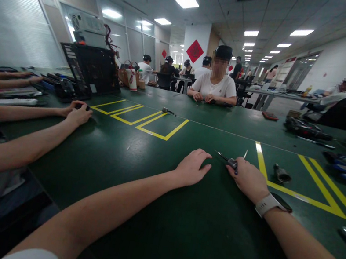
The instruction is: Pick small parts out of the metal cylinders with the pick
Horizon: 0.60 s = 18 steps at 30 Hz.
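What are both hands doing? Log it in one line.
left hand: at green table, nothing seen held | right hand: holding dark thin-tipped tool | nearby: grey cylindrical part within yellow tape outline

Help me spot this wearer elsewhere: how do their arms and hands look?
The left hand and right hand are gloveless, forearms bare. A white sleeve shows on the left; a dark-faced watch with a pale strap circles the right wrist.

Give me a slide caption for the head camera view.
Over a dark green tabletop, the wearer's right hand holds a thin-tipped dark tool, the left hand open alongside.
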Tool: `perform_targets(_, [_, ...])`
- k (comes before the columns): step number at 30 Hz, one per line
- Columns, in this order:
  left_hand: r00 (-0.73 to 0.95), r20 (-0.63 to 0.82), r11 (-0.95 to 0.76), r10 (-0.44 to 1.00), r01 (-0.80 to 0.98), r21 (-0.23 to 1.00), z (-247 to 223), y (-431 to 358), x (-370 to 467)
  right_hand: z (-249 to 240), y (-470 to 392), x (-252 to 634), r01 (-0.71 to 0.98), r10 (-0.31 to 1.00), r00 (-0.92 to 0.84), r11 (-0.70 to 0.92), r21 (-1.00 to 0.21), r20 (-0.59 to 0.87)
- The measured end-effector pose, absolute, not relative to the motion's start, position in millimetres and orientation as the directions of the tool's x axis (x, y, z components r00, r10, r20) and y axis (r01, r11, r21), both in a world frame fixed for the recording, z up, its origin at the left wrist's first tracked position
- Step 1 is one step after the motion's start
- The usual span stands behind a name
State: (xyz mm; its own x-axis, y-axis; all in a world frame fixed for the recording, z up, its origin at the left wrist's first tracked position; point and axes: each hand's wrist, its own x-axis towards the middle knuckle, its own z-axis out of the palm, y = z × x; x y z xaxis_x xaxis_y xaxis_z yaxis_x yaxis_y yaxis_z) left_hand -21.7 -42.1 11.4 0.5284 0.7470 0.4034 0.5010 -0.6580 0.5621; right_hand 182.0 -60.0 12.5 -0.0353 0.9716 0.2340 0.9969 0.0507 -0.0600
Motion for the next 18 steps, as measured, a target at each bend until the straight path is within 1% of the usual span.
perform_targets(9, [0.551, 0.362, -0.65, 0.752, 0.527, 0.547, 14.9, -45.6, -24.0, 11.9, -57.6, 229.9, 0.986, 0.967, 0.162, -0.151, -0.072, 0.195])
perform_targets(13, [0.547, 0.357, -0.642, 0.757, 0.523, 0.56, 14.2, -45.4, -23.5, 13.4, -58.9, 241.4, 0.977, 0.962, 0.209, -0.198, -0.08, 0.176])
perform_targets(18, [0.559, 0.329, -0.635, 0.761, 0.54, 0.552, 17.1, -46.2, -23.5, 14.2, -60.0, 244.6, 0.974, 0.96, 0.225, -0.215, -0.077, 0.168])
